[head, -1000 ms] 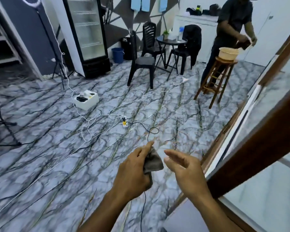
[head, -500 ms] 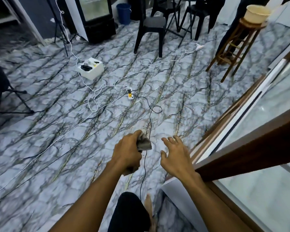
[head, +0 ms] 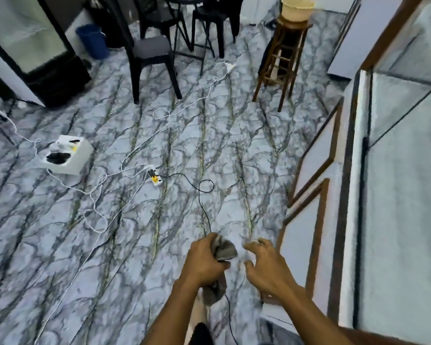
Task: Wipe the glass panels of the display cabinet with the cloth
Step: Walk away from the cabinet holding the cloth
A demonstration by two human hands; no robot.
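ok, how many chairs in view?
2. Front chair stands left of the stool; rear chair is behind it, cropped by the top edge. More may be hidden there.

Head-worn view, steeply down over floor (head: 184, 150)

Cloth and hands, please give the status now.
Left hand grips cloth. Right hand open, empty, beside it. Cabinet glass to the right, untouched. Black cable on floor below.
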